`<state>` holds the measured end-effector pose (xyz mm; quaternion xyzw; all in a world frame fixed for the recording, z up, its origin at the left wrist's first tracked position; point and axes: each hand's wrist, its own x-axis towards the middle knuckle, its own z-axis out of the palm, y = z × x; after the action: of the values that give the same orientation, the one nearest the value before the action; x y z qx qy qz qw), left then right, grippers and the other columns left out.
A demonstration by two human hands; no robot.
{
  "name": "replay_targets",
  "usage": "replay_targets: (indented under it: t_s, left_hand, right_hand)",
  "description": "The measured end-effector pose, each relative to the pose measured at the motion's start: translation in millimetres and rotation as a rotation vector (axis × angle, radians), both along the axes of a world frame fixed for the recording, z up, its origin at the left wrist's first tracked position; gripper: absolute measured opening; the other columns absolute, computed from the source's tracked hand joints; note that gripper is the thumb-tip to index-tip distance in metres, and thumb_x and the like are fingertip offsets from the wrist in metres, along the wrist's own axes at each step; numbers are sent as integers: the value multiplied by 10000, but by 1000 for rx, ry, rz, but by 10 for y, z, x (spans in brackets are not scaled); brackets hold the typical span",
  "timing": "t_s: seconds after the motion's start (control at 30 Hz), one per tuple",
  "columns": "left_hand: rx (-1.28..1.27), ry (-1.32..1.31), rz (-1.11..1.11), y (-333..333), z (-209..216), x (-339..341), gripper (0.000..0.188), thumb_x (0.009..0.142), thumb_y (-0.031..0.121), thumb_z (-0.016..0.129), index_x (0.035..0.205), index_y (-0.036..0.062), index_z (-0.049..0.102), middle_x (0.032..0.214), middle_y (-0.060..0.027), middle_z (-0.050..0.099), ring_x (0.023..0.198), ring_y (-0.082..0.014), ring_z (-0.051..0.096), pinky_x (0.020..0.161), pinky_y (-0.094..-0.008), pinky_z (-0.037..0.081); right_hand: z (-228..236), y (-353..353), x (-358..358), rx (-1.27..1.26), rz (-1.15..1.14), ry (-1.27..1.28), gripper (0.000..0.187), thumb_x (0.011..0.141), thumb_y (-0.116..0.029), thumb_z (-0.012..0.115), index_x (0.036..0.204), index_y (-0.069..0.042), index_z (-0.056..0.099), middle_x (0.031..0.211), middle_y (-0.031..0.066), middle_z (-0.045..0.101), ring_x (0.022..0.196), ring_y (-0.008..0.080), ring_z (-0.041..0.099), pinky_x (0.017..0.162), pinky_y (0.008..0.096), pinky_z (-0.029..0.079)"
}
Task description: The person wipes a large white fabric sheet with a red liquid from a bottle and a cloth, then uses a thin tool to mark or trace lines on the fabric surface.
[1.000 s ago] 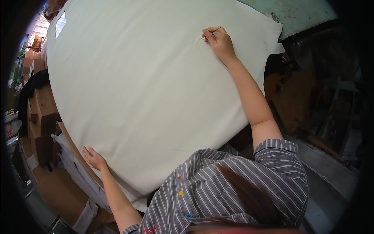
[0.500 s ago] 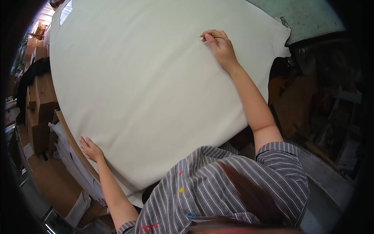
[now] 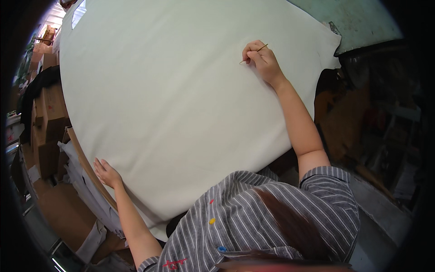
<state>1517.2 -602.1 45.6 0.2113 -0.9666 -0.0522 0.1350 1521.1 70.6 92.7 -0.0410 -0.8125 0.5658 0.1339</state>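
Observation:
A large off-white sheet (image 3: 181, 113), with the look of a leather hide, spreads out in front of me. Faint creases run across it, and its far right edge is irregular. My right hand (image 3: 263, 61) is over the sheet's right part, fingers pinched round a thin gold-coloured pen (image 3: 262, 47). The pen slants, its fine pale tip pointing down and left at the sheet; whether the tip touches cannot be made out. At the sheet's near left edge my left hand (image 3: 107, 174) lies flat with fingers stretched out, holding nothing.
Cardboard boxes (image 3: 52, 115) are stacked along the left side, beside a board edge (image 3: 90, 165) and grey-white wrapping (image 3: 84, 186). A greenish surface (image 3: 358, 22) shows at the far right. Dark, cluttered shelving (image 3: 376, 122) stands on the right.
My right hand has moved slightly nearer and to the right, and the pen has tilted from nearly level to slanting downward. My left hand stays at the sheet's edge.

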Motion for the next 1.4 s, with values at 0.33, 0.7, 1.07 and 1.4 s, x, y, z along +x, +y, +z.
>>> replay_targets:
  t_s: [0.33,0.7,1.07,1.4]
  left_hand:
    - [-14,-2,20,86,62,-20,544,1069,521,382,1532,248,471,1615,-19,412,1498,-308,328,1215,-468,224]
    - [-67,8,-5,-46,-14,-9,539,1069,513,378,1503,223,511,1571,-23,472,1434,-347,414,1177,-473,313]
    - [-44,20,-38,-46,27,-26,540,1068,511,388,1503,215,511,1570,-31,473,1434,-356,414,1176,-464,318]
    - [-47,17,-27,11,38,-35,530,1073,493,392,1502,205,512,1572,-35,469,1438,-348,411,1178,-456,323]
  right_hand:
    - [-132,287,-409,421,-440,89,295,970,-185,450,856,-86,704,840,13,710,1042,224,578,895,386,501]
    - [-81,1566,563,-153,-835,257,191,1036,-151,518,979,-42,664,893,17,686,853,102,652,775,251,513]
    - [-135,1975,858,71,-771,92,212,991,-131,505,937,-21,678,822,49,677,764,126,666,743,262,559]
    - [-219,1934,476,-431,-571,262,218,1036,-127,476,1018,8,647,938,90,666,901,176,676,867,332,602]
